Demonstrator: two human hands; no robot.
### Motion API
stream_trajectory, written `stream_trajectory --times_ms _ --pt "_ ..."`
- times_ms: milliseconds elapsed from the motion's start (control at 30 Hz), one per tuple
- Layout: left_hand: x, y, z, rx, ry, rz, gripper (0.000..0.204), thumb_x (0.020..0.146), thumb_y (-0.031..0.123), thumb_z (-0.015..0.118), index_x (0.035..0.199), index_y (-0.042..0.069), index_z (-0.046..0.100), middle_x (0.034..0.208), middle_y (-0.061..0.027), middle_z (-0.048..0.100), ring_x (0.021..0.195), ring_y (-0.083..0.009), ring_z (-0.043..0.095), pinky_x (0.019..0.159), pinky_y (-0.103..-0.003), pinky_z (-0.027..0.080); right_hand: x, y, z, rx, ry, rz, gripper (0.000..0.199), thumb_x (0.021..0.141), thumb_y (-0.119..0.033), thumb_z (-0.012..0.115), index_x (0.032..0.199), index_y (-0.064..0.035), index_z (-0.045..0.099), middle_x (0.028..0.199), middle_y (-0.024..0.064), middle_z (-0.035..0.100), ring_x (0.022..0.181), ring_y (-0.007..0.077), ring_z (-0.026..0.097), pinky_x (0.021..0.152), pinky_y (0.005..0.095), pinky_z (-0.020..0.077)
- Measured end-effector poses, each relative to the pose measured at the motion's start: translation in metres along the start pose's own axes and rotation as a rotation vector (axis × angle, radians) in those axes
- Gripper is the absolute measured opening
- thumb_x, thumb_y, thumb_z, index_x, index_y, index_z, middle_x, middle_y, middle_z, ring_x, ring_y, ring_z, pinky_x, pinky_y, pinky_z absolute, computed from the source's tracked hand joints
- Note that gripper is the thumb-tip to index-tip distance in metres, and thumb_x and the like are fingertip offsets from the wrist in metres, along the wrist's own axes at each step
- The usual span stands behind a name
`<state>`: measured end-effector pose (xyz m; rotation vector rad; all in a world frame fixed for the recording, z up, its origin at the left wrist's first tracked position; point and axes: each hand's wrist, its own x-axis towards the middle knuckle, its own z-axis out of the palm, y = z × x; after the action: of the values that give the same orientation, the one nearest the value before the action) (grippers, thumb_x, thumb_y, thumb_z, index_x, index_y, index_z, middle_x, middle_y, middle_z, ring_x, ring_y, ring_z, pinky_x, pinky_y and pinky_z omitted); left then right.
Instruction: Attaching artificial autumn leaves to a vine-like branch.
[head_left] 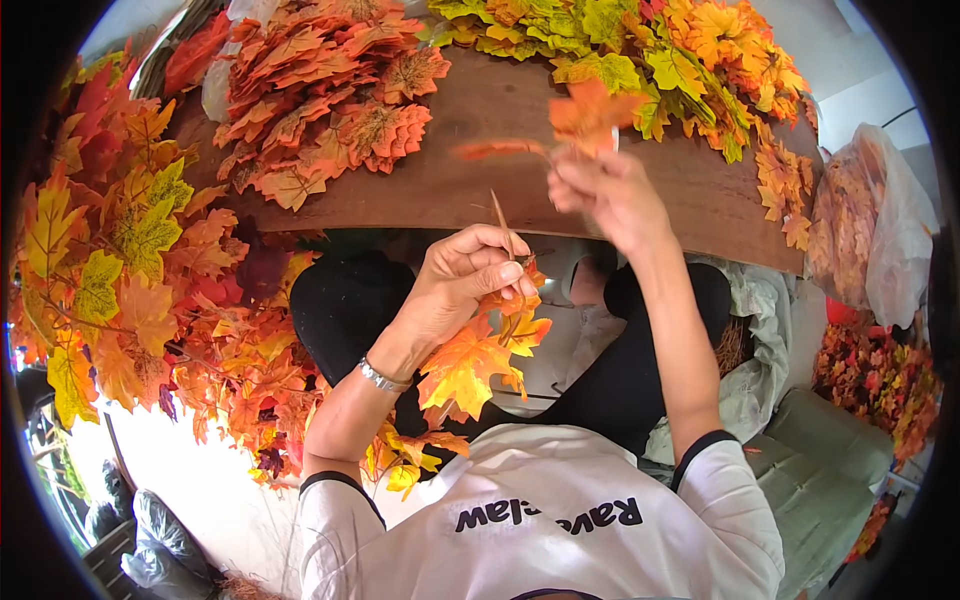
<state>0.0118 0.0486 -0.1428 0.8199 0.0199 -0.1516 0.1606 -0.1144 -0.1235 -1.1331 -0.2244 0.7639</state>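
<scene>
Between thumb and fingers, my left hand [468,275] pinches a brown stem [502,218] whose bare tip points up. Yellow-orange artificial maple leaves [468,365] hang from it, below the hand and over my lap. Out over the table's front edge, my right hand [610,195] is closed on an orange artificial maple leaf [592,110]. Hand and leaf are smeared by motion, and a second reddish leaf or strip [500,148] sticks out to the left of the fingers. The two hands are apart.
Stacked red-orange leaves [340,100] and yellow-green leaves [600,75] lie on the brown wooden table [480,110]. A large heap of leaf branches [150,280] stands at my left. On the right are a clear plastic bag of leaves [865,225] and a green padded seat [815,480].
</scene>
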Motion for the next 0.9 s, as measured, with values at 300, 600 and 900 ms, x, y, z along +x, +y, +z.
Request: stream_trajectory --times_ms 300,600,900 --pt "0.007 -0.006 0.004 0.097 -0.005 0.065 0.015 0.083 0.004 0.061 0.093 0.002 0.05 0.079 -0.0072 0.063 0.075 -0.0114 0.061 0.066 -0.022 0.046 -0.061 0.065 0.035 0.733 -0.023 0.121 0.021 0.078 -0.011 0.066 0.096 -0.0034 0.059 0.085 0.0051 0.059 0.074 0.0166 0.052 0.07 0.0314 0.0431" --pt "0.007 -0.003 0.008 0.154 -0.013 0.115 0.013 0.084 0.002 0.059 0.091 0.001 0.048 0.082 -0.0064 0.058 0.076 -0.0127 0.061 0.066 -0.023 0.047 -0.062 0.073 0.05 0.81 0.103 0.086 0.02 0.079 -0.015 0.067 0.094 -0.0036 0.06 0.083 0.0029 0.059 0.067 0.0123 0.05 0.064 0.0266 0.0385" --pt "0.006 -0.002 0.008 0.151 -0.006 0.092 0.012 0.084 0.003 0.059 0.091 0.002 0.048 0.081 -0.0073 0.061 0.076 -0.0122 0.061 0.066 -0.023 0.046 -0.063 0.077 0.053 0.812 0.14 0.073 0.02 0.078 -0.014 0.067 0.094 -0.0048 0.06 0.085 0.0022 0.06 0.063 0.0105 0.05 0.063 0.0247 0.0378"
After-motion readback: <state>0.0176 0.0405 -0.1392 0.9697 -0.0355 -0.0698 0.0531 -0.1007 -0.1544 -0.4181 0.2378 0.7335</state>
